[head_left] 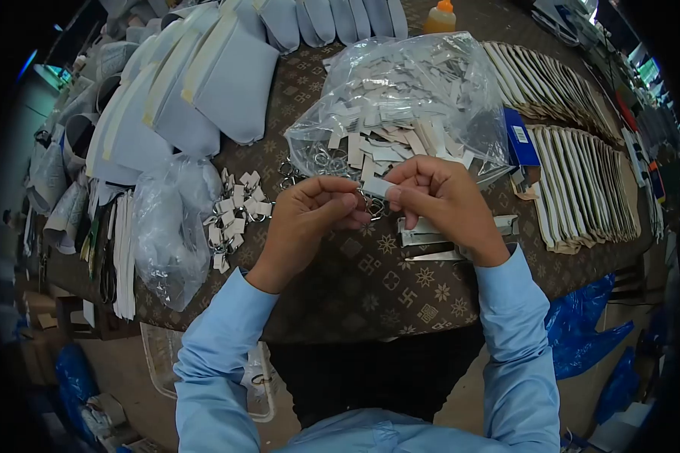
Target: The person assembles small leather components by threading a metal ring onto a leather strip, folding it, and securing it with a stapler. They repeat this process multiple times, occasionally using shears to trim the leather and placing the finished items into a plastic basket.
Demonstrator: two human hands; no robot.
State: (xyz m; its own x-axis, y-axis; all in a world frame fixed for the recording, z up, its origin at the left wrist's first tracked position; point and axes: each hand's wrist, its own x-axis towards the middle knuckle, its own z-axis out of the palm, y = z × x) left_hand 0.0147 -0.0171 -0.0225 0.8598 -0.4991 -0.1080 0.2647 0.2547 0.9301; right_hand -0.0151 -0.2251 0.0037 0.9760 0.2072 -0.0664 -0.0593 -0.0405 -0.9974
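Observation:
My left hand (298,223) is pinched on a small metal ring (365,198) in front of the plastic bag. Between the thumb and fingers of my right hand (446,204) is a short white strip (378,186), its free end meeting the ring. Just beyond my hands, loose metal rings (321,161) lie at the mouth of a clear plastic bag (400,75) full of pale strips. A pile of strips folded around rings (236,211) lies left of my left hand. Scissors (436,257) lie beneath my right wrist, beside a long narrow white tool or box (423,232).
Grey-white panels (230,79) stack at the back left, near a crumpled clear bag (170,241). Rows of folded pieces (582,185), a blue box (521,140) and an orange-capped bottle (440,19) occupy the right and back of the patterned tabletop (340,279).

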